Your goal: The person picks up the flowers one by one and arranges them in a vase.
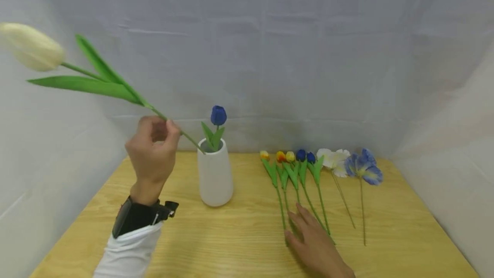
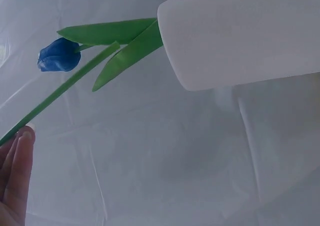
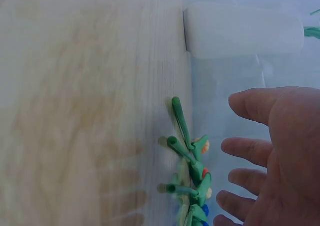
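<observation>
My left hand (image 1: 153, 151) pinches the green stem of a cream-white tulip (image 1: 36, 48) between thumb and fingertips. The tulip slants, its bloom up at the far left and its stem end pointing at the white vase (image 1: 216, 179). In the left wrist view that stem end overlaps the leaves of a blue tulip (image 2: 60, 55), outside the vase mouth. The blue tulip stands upright in the vase. My right hand (image 1: 314, 241), fingers spread and fairly straight, hovers low over the stem ends of several tulips (image 1: 302, 175) lying in a row; it holds nothing.
Right of the row, a white flower (image 1: 333, 160) and a blue-violet flower (image 1: 362, 167) on thin stems lie on the wooden table (image 1: 208, 243). Grey-white sheeting (image 1: 293, 63) hangs behind the table and along both sides.
</observation>
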